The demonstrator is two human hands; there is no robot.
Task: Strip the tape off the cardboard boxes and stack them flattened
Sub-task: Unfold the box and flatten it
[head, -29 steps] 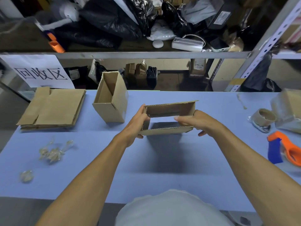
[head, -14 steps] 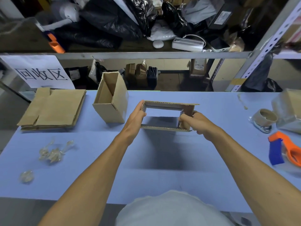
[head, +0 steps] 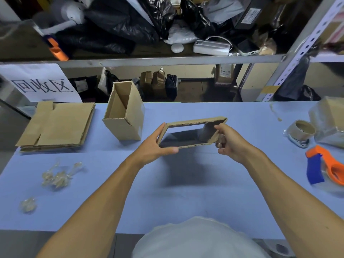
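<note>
Single head-worn wide-angle view, looking forward and down, close over blue table (head: 186, 192), shelving (head: 167, 61) beyond

The surface (head: 186, 192) is plain pale blue, the boxes (head: 123, 116) plain brown cardboard. The tape dispenser (head: 327, 167) is orange and blue; the sign (head: 40, 84) is white with black characters

Blue table (head: 186, 202): orange-and-blue tape dispenser (head: 323, 167) at right edge, tape roll (head: 302, 129) behind it, wrapped package (head: 329, 121) beside roll. Paper sign (head: 40, 83) with printed characters at back left. Shelf (head: 149, 61) above: black bags (head: 121, 25), white device (head: 211, 47).
</note>
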